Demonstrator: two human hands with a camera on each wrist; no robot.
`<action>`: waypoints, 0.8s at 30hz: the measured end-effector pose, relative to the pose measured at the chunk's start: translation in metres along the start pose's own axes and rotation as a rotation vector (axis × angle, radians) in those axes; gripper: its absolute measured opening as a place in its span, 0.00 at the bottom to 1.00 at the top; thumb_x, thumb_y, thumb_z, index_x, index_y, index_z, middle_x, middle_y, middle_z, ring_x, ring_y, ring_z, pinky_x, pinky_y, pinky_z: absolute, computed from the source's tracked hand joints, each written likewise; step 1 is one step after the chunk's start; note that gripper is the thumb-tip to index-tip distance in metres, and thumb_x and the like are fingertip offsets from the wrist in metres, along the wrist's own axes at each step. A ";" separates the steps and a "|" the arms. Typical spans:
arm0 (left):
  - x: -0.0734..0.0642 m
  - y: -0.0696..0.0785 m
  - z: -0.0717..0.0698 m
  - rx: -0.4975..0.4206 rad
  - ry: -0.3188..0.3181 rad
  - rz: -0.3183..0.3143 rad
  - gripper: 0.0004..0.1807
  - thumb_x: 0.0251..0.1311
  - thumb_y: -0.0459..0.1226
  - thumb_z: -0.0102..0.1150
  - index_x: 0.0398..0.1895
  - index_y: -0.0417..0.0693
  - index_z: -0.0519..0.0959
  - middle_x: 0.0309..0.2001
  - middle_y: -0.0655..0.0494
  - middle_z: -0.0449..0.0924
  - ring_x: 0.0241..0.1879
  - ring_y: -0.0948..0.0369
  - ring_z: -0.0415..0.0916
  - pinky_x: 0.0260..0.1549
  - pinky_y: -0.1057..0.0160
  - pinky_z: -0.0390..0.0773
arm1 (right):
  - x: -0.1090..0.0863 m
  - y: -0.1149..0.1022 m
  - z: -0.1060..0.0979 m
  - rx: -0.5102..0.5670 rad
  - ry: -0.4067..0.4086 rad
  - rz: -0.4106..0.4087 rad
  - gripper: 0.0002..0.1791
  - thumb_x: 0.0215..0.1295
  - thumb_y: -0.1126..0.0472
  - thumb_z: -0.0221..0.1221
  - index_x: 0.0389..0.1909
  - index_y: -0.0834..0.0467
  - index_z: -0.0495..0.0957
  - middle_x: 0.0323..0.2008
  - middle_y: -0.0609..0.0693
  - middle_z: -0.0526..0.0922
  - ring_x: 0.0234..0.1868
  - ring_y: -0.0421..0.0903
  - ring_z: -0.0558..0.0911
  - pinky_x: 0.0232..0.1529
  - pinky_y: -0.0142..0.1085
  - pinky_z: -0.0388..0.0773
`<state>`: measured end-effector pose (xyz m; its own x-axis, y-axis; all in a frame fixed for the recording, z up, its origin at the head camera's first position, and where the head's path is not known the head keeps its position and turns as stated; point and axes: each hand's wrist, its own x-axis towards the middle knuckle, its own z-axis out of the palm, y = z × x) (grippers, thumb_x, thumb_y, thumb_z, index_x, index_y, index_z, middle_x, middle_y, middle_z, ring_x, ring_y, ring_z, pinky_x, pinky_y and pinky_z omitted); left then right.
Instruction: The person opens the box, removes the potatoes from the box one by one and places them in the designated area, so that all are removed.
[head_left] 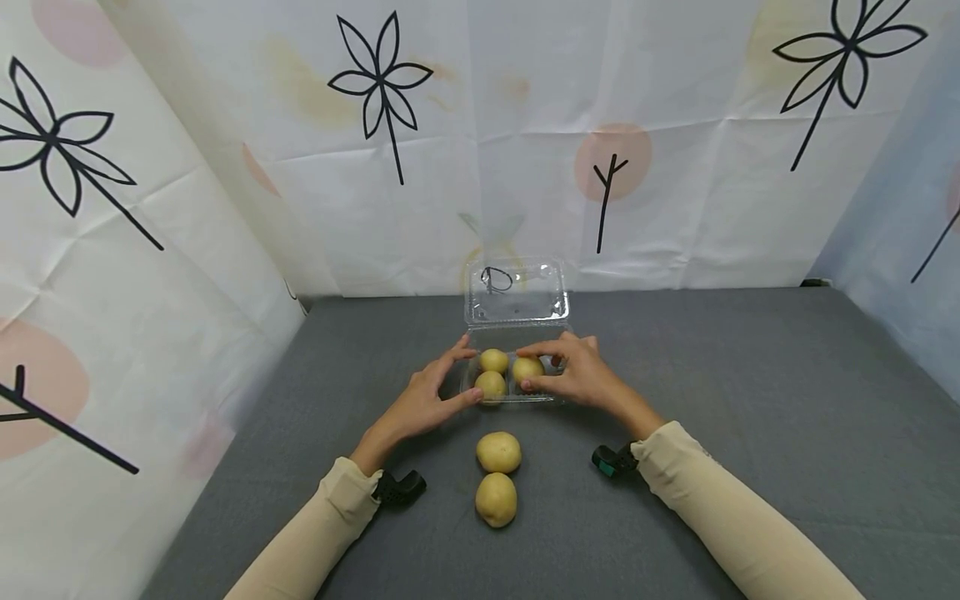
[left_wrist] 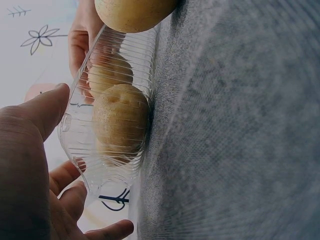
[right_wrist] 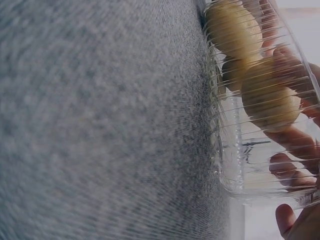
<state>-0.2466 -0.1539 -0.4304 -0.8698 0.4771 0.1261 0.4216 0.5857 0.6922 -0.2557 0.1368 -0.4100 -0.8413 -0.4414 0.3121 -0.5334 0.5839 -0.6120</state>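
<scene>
A clear plastic clamshell box (head_left: 525,399) stands on the table with its lid (head_left: 517,292) raised at the back. On the left inside it are two potatoes, one farther back (head_left: 493,360) and one in front (head_left: 490,384). My right hand (head_left: 581,369) pinches another potato (head_left: 528,370) between thumb and fingers, inside the box's right part; ribbed plastic overlaps it in the right wrist view. With thumb at the front rim and fingers along the left side, my left hand (head_left: 427,398) holds the box. Two more potatoes, one behind (head_left: 498,452) the other (head_left: 496,500), lie in front.
Grey cloth (head_left: 720,383) covers the table. Behind it and at both sides hang white sheets (head_left: 525,167) printed with leaves and coloured spots. A dark wrist camera sits at each sleeve cuff, left (head_left: 401,489) and right (head_left: 613,460).
</scene>
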 end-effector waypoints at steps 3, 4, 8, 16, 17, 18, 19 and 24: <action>0.000 0.000 0.000 0.000 0.002 0.002 0.36 0.70 0.55 0.59 0.78 0.61 0.62 0.83 0.67 0.43 0.80 0.45 0.50 0.68 0.24 0.46 | 0.000 0.001 0.001 0.010 0.018 -0.002 0.28 0.53 0.51 0.77 0.56 0.50 0.86 0.41 0.44 0.88 0.36 0.48 0.73 0.44 0.43 0.52; 0.000 0.000 0.000 0.000 0.003 0.002 0.36 0.70 0.55 0.59 0.78 0.61 0.62 0.83 0.66 0.43 0.80 0.46 0.50 0.68 0.24 0.46 | 0.000 0.001 0.001 0.012 0.024 -0.004 0.28 0.53 0.51 0.77 0.56 0.50 0.86 0.41 0.45 0.88 0.36 0.48 0.73 0.44 0.43 0.52; 0.001 0.001 0.000 -0.001 0.005 -0.004 0.37 0.69 0.55 0.59 0.78 0.62 0.61 0.83 0.67 0.45 0.80 0.47 0.50 0.69 0.24 0.46 | -0.001 0.002 0.001 0.041 0.043 -0.020 0.27 0.53 0.53 0.77 0.56 0.51 0.86 0.42 0.46 0.89 0.37 0.49 0.73 0.45 0.44 0.52; 0.001 0.001 0.000 0.003 0.008 -0.016 0.39 0.69 0.56 0.60 0.80 0.63 0.59 0.82 0.67 0.47 0.80 0.48 0.51 0.70 0.27 0.47 | -0.003 0.003 0.002 0.082 0.073 -0.049 0.27 0.53 0.57 0.77 0.56 0.53 0.86 0.43 0.48 0.89 0.37 0.51 0.74 0.47 0.44 0.53; 0.001 0.001 0.000 0.003 0.008 -0.015 0.39 0.69 0.56 0.60 0.80 0.63 0.58 0.82 0.67 0.48 0.80 0.48 0.51 0.70 0.27 0.47 | -0.003 0.003 0.002 0.087 0.075 -0.052 0.27 0.53 0.57 0.77 0.56 0.53 0.86 0.44 0.49 0.89 0.38 0.51 0.75 0.47 0.44 0.53; 0.001 0.001 0.000 0.004 0.009 -0.014 0.40 0.69 0.56 0.60 0.80 0.63 0.58 0.82 0.67 0.49 0.80 0.48 0.51 0.70 0.27 0.47 | -0.003 0.003 0.002 0.092 0.078 -0.054 0.27 0.53 0.57 0.77 0.55 0.53 0.86 0.44 0.49 0.89 0.38 0.52 0.75 0.47 0.44 0.53; 0.002 0.001 0.000 0.004 0.009 -0.012 0.40 0.68 0.56 0.60 0.80 0.63 0.58 0.82 0.66 0.49 0.80 0.48 0.52 0.70 0.27 0.47 | -0.003 0.003 0.002 0.097 0.081 -0.055 0.27 0.52 0.57 0.77 0.55 0.54 0.86 0.44 0.50 0.89 0.38 0.52 0.75 0.48 0.44 0.53; 0.001 0.001 -0.001 0.010 0.008 -0.005 0.39 0.68 0.56 0.60 0.80 0.63 0.58 0.82 0.67 0.48 0.80 0.47 0.53 0.69 0.27 0.48 | -0.005 0.003 0.003 0.111 0.089 -0.055 0.26 0.54 0.58 0.77 0.56 0.53 0.85 0.47 0.50 0.89 0.39 0.53 0.77 0.49 0.46 0.53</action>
<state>-0.2473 -0.1535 -0.4292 -0.8740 0.4688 0.1279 0.4194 0.5950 0.6856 -0.2523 0.1391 -0.4153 -0.8180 -0.4059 0.4077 -0.5703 0.4792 -0.6672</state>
